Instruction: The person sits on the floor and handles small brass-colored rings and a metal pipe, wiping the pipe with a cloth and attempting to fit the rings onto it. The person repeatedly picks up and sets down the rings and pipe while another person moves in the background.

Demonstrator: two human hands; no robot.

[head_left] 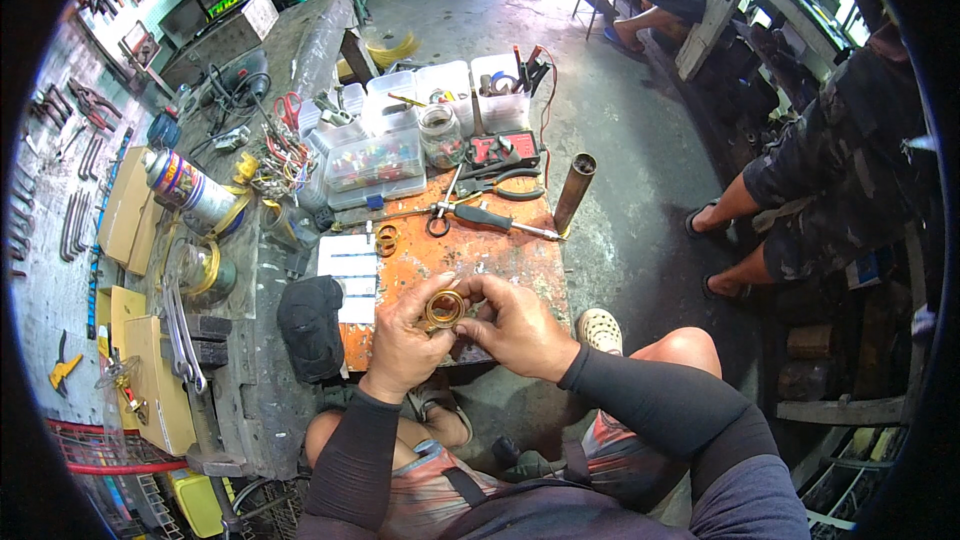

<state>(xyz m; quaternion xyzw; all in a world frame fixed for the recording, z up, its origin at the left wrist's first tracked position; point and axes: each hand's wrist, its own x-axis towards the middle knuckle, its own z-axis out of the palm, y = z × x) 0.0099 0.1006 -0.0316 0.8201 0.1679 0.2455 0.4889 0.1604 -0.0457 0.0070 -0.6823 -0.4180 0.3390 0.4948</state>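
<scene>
A brass-coloured ring (431, 314) is pinched between my two hands, low over the near edge of a worn orange bench top (470, 275). Its left side lies in the fingers of my left hand (402, 345). Thumb and fingertips of my right hand (522, 328) close on the opposite side. Whether it is one piece or several nested rings, I cannot tell. Similar brass-coloured rings (386, 240) lie on the bench beside a white sheet (346, 275). Beyond my hands rest a dark-handled screwdriver (484, 217) and pliers (517, 185).
Clear plastic boxes (375, 165) and a glass jar (440, 135) crowd the bench's far end. A metal tube (574, 192) stands upright at its right corner. A black cap (311, 325) sits at left, near a spray can (185, 183). Another person's legs (770, 200) are at right.
</scene>
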